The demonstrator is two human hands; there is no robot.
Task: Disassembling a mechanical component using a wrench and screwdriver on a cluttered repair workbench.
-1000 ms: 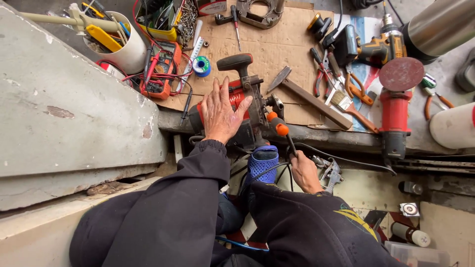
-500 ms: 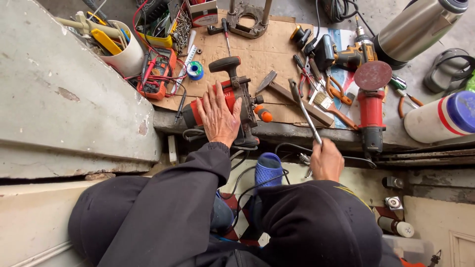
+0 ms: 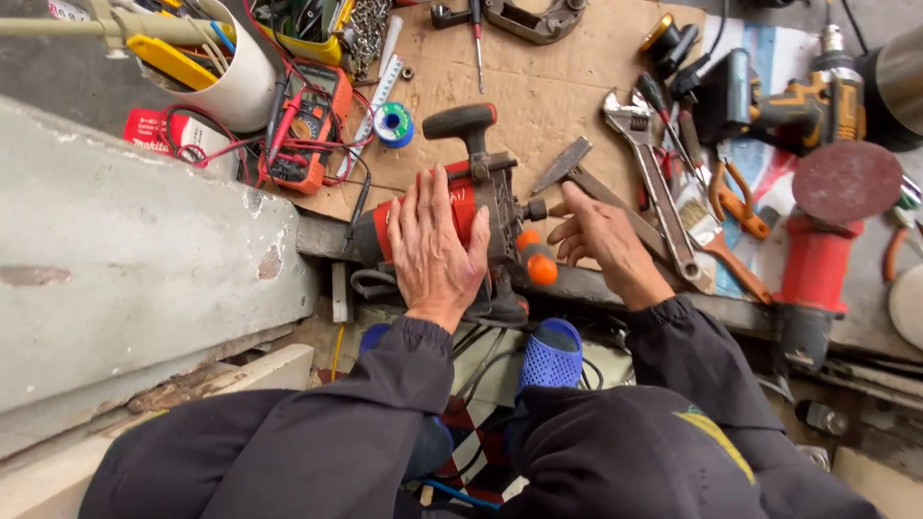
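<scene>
A red and black power tool (image 3: 478, 178) with a black side handle lies on a cardboard sheet (image 3: 538, 86) at the bench edge. My left hand (image 3: 435, 245) lies flat on its red body, fingers spread and pressing down. My right hand (image 3: 601, 235) is just right of the tool's front end, fingers apart and empty, its fingertips near a flat metal chisel (image 3: 564, 163). Two orange knobs (image 3: 536, 261) stick out of the tool between my hands. An adjustable wrench (image 3: 657, 187) lies right of my right hand.
A red multimeter (image 3: 308, 125) with leads, a white bucket (image 3: 236, 82) of tools and a solder spool (image 3: 392, 123) sit at the left. A cordless drill (image 3: 798, 101) and a red disc sander (image 3: 817, 259) are on the right. A concrete slab (image 3: 125, 259) is at the left, and a blue slipper (image 3: 550, 354) lies below the bench.
My right hand has let go of the long thin metal rod it was lifting and moved up onto the bench beside the tool. My left hand has stayed on the red tool.
</scene>
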